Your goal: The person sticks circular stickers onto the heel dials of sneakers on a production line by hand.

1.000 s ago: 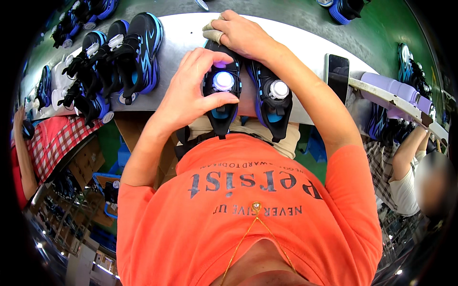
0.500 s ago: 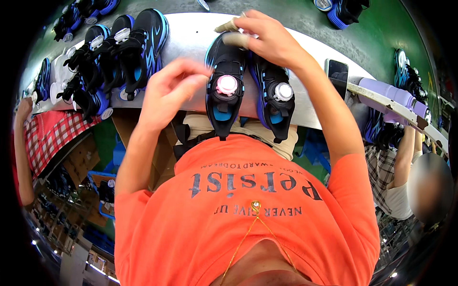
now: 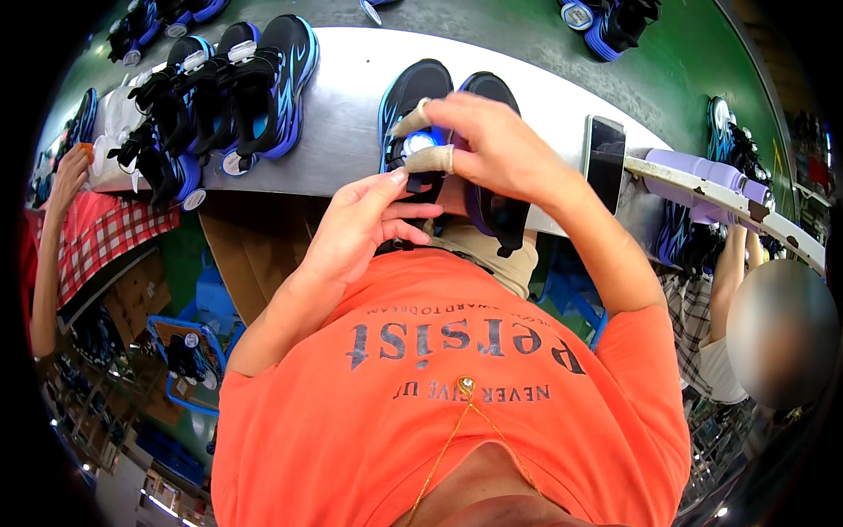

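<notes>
Two black sports shoes with blue and purple soles lie side by side on the metal bench, toes pointing away from me. My right hand [image 3: 505, 149], with pale cots on its thumb and forefinger, reaches across the left shoe [image 3: 421, 83]. Those two fingertips close around the round dial [image 3: 421, 141] on its tongue, which glows blue-white. At that shoe's heel, my left hand [image 3: 351, 227] has its fingers apart, the thumb near the collar. Beneath my right hand and wrist lies the right shoe [image 3: 492, 85], its dial hidden.
More shoes [image 3: 285, 75] stand in a cluster on the bench [image 3: 351, 97] at left. To the right lie a phone [image 3: 606, 158] and a lilac container [image 3: 694, 171] by a white metal rail [image 3: 746, 208]. Co-workers sit at both sides; a green surface [image 3: 492, 22] with shoes runs beyond.
My right hand has come down from the toe to the left shoe's dial. My left hand has moved nearer the heel. The dial's light has turned from pink to blue-white.
</notes>
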Motion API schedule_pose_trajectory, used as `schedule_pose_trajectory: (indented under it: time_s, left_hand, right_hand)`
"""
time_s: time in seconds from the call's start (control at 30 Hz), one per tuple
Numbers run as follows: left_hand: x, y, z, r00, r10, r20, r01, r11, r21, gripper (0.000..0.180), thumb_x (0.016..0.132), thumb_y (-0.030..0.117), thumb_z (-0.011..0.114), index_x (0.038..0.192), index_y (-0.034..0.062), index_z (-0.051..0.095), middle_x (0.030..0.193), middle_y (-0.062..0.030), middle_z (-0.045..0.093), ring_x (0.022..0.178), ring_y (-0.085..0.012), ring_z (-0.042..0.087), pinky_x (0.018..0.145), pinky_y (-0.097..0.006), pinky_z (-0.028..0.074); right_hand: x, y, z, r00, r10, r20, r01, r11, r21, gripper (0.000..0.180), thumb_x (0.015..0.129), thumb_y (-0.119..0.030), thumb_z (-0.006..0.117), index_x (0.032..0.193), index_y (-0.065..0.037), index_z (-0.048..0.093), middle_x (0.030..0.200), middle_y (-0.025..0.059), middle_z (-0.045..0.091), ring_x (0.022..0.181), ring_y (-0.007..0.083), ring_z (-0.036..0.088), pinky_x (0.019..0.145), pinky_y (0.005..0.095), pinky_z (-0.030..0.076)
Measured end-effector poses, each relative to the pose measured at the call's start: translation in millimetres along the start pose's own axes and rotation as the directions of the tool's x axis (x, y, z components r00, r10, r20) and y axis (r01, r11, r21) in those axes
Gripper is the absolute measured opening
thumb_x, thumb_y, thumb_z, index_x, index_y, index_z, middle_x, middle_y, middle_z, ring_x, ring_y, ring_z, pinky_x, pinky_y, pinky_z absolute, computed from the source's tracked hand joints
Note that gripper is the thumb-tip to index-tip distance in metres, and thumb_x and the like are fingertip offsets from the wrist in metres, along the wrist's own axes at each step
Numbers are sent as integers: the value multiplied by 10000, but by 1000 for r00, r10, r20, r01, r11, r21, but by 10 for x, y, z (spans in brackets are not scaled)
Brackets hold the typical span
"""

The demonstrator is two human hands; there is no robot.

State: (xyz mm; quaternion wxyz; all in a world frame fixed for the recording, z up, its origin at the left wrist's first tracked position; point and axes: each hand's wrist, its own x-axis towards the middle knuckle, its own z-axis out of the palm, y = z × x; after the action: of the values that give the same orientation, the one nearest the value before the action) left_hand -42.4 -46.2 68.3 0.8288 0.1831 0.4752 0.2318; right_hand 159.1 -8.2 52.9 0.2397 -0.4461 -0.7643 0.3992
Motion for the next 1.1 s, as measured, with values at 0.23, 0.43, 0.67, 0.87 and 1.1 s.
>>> schedule_pose_trajectory:
  time_s: [0.23, 0.43, 0.67, 0.87, 1.1]
  left_hand:
    - [87, -47, -111, 998, 18, -57, -13, 995, 97, 346, 982, 224, 476, 1153, -67, 551, 1085, -156, 634, 963, -287, 669, 562, -293, 578]
    - [112, -41, -79, 999, 5, -53, 0, 996, 87, 343, 981, 227, 475, 1141, -65, 557, 1075, -165, 634, 968, -279, 668, 613, -306, 599]
    - [111, -27, -125, 999, 14, -31, -12, 998, 57, 299, 971, 212, 493, 1071, -58, 572, 1017, -133, 622, 947, -281, 668, 637, -319, 597]
    - [92, -24, -119, 999, 40, -28, -38, 996, 76, 293, 969, 212, 497, 1051, -59, 575, 991, -125, 610, 936, -281, 668, 651, -330, 596]
    - [111, -98, -98, 996, 92, -9, -91, 991, 96, 350, 990, 242, 455, 1113, -73, 546, 1055, -148, 621, 919, -242, 671, 683, -298, 574]
  right_hand:
    - [131, -40, 96, 988, 123, 92, -128, 990, 50, 298, 720, -191, 696, 992, -80, 644, 891, 122, 588, 819, 282, 565, 748, 344, 465]
    - [159, 43, 100, 967, 174, 187, -216, 948, 235, 364, 631, -62, 625, 994, -67, 641, 937, 102, 591, 864, 268, 572, 751, 342, 484]
    - [20, -8, -50, 994, -19, 106, -2, 981, 196, 450, 697, -101, 666, 1143, -111, 609, 1046, 137, 538, 1008, 311, 538, 856, 364, 453]
    - [11, -111, -18, 989, 130, 71, -135, 987, 84, 354, 789, -235, 703, 1109, -95, 650, 913, 76, 570, 878, 254, 553, 783, 341, 451]
    - [-35, -7, 79, 998, 47, -49, -50, 996, -68, 292, 774, -206, 686, 1051, -113, 669, 862, 109, 581, 875, 288, 559, 797, 376, 448]
